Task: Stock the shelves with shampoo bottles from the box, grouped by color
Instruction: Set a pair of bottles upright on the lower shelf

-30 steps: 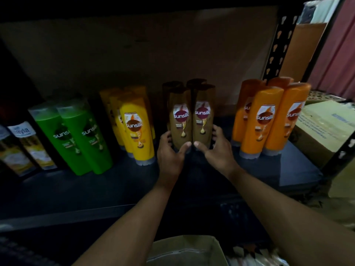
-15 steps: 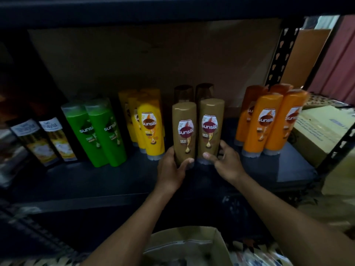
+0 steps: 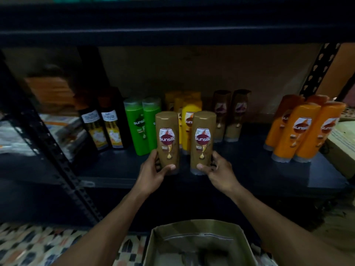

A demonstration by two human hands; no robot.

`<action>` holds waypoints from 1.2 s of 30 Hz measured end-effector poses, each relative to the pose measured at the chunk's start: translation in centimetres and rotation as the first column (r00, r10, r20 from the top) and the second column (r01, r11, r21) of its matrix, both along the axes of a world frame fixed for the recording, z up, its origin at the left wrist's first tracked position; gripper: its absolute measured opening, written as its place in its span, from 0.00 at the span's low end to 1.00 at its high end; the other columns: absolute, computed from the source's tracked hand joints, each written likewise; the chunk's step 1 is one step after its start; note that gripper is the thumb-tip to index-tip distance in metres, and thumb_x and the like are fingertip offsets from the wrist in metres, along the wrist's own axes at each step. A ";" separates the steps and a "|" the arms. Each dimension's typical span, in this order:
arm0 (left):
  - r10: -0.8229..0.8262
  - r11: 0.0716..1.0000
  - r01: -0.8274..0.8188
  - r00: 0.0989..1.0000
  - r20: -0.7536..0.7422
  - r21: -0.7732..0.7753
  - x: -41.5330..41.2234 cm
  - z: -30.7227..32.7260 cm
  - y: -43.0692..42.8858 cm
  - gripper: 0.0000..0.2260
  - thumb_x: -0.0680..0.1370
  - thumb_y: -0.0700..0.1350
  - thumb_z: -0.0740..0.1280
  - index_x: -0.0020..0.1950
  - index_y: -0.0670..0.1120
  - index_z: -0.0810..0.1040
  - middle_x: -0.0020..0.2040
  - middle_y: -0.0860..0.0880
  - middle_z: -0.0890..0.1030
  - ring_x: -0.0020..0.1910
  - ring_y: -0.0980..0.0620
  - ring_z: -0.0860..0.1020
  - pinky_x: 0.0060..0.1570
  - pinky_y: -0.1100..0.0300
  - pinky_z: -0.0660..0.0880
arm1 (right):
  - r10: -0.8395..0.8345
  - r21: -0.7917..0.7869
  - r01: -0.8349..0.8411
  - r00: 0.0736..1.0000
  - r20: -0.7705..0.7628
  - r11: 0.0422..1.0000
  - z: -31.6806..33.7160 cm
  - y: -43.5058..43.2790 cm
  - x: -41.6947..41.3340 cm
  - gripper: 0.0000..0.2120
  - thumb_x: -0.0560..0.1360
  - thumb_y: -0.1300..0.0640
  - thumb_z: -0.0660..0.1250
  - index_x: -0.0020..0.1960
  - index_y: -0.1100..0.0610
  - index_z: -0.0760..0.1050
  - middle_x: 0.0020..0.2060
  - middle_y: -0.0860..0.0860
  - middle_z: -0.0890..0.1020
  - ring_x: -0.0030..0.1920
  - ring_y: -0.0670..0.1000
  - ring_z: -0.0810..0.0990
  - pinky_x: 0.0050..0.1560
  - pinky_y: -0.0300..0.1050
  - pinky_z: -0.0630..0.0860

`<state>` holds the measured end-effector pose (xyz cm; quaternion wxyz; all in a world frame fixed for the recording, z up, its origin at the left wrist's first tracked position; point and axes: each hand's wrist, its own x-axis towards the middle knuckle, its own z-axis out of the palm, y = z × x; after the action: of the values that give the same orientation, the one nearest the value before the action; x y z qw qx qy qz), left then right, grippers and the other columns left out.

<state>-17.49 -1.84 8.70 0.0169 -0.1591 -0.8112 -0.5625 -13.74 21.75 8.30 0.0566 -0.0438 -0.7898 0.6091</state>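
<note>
My left hand [image 3: 151, 173] grips the base of one brown Sunsilk bottle [image 3: 167, 137]. A second brown bottle [image 3: 202, 137] is held at its base by my right hand [image 3: 219, 172]. Both stand upright near the front edge of the dark shelf [image 3: 249, 169], a gap between them. Two more brown bottles [image 3: 229, 114] stand behind, at the back. On the same shelf are green bottles [image 3: 141, 125], yellow bottles [image 3: 189, 116] and orange bottles [image 3: 301, 129]. The open cardboard box [image 3: 197, 244] sits below, between my forearms.
Two dark bottles with yellow labels [image 3: 102, 125] stand left of the green ones. A perforated black upright [image 3: 63, 167] crosses the left side; packets lie beyond it. Another carton [image 3: 342, 148] sits at the right edge. The upper shelf board [image 3: 172, 35] hangs low overhead.
Both hands have drawn the two brown bottles forward from the back pair to the shelf's front and spread them apart. The view has shifted rightward and closer.
</note>
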 end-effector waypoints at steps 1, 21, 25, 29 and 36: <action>-0.002 1.000 0.002 1.000 0.010 0.001 -0.3 0.1 -0.5 0.25 0.76 0.45 0.76 0.69 0.55 0.70 0.61 0.61 0.80 0.57 0.71 0.79 0.58 0.67 0.78 | 0.004 -0.007 -0.004 1.000 -0.001 1.000 0.0 -0.7 -0.2 0.22 0.76 0.58 0.74 0.67 0.47 0.73 0.57 0.40 0.82 0.58 0.41 0.80 0.63 0.43 0.76; 0.186 0.981 -0.192 0.975 -0.124 -0.035 1.2 -1.9 -2.9 0.41 0.72 0.49 0.80 0.79 0.50 0.62 0.72 0.55 0.72 0.70 0.59 0.73 0.66 0.61 0.73 | 0.030 0.021 -0.029 0.999 -0.019 0.999 -0.4 -3.6 -0.5 0.32 0.75 0.59 0.76 0.74 0.47 0.67 0.62 0.42 0.77 0.62 0.42 0.76 0.65 0.39 0.72; 0.282 0.931 -0.363 0.791 -0.543 -0.045 4.4 -1.6 -1.8 0.20 0.72 0.44 0.80 0.60 0.46 0.76 0.55 0.52 0.74 0.54 0.52 0.76 0.51 0.55 0.78 | -0.037 0.083 0.043 0.997 -0.071 0.996 -0.2 -1.0 1.0 0.24 0.77 0.60 0.73 0.71 0.49 0.71 0.59 0.45 0.80 0.58 0.41 0.79 0.53 0.33 0.78; 0.054 0.986 -0.144 0.765 -0.642 -0.088 6.5 -0.3 2.5 0.09 0.75 0.42 0.78 0.50 0.45 0.79 0.48 0.53 0.76 0.46 0.56 0.77 0.45 0.65 0.74 | -0.165 0.139 0.188 0.973 -0.162 0.972 0.2 2.4 1.8 0.18 0.79 0.59 0.70 0.66 0.47 0.74 0.54 0.43 0.81 0.53 0.38 0.79 0.48 0.33 0.78; -0.087 0.996 0.084 0.966 -0.243 -0.022 3.9 0.3 15.3 0.17 0.78 0.48 0.74 0.66 0.55 0.76 0.61 0.60 0.77 0.60 0.65 0.77 0.58 0.63 0.77 | -0.360 0.151 0.399 0.904 -0.230 0.905 0.4 9.5 -0.3 0.17 0.80 0.58 0.69 0.66 0.46 0.71 0.59 0.48 0.78 0.58 0.46 0.78 0.59 0.44 0.75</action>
<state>-13.59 13.43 9.02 0.0912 -0.2616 -0.7985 -0.5344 -14.03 31.23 8.68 0.2563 -0.1311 -0.8120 0.5077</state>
